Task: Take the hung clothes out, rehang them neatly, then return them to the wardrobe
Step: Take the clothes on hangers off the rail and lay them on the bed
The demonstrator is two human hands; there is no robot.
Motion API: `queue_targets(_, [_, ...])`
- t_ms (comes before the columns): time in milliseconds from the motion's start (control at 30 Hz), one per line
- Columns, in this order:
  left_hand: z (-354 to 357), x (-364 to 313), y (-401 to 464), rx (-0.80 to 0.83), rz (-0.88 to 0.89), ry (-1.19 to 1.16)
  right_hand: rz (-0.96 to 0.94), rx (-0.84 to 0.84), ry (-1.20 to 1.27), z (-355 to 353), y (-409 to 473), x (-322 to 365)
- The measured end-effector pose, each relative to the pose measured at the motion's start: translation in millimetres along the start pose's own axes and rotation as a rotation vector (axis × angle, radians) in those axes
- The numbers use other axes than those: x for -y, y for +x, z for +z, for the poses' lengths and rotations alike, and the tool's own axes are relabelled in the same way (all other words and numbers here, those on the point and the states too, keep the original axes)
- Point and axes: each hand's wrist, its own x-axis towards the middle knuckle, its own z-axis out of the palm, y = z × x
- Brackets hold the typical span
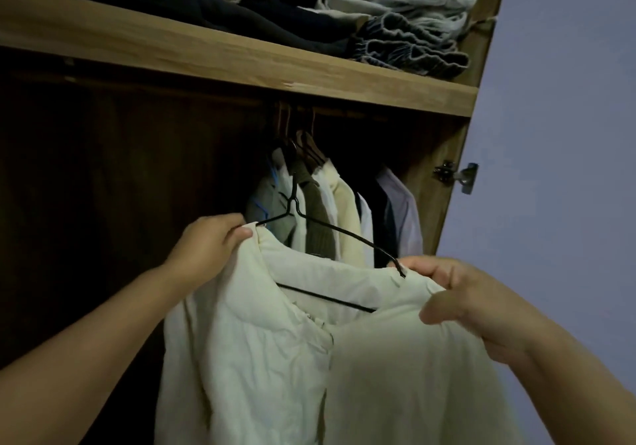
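two hands are in view, the left hand and the right hand. one cream shirt sits on one black wire hanger at centre. about seven hung garments crowd behind it. two folded piles lie on one shelf above.

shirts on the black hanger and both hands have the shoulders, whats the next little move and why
Probably lift the black wire hanger so its hook reaches the rail. The cream shirt looks seated on it, left hand and right hand pinch its shoulders, and the hook hangs free in front of the hung clothes.
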Motion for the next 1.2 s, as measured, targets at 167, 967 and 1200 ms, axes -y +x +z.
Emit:
queue_targets(167, [13, -53, -47, -0.082, 0.028, -0.07, 0.023, -0.283, -0.546, -20, -66, -2])
queue_targets(967, [37, -198, -152, 0.321, 0.453, -0.712, 0.4, -1.439, -0.994, 137, -315, -46])
queue_targets(1200, [32, -258, -222, 0.454, 0.546, -0.816, 0.521, -1.628, -0.997, 208, -404, -26])
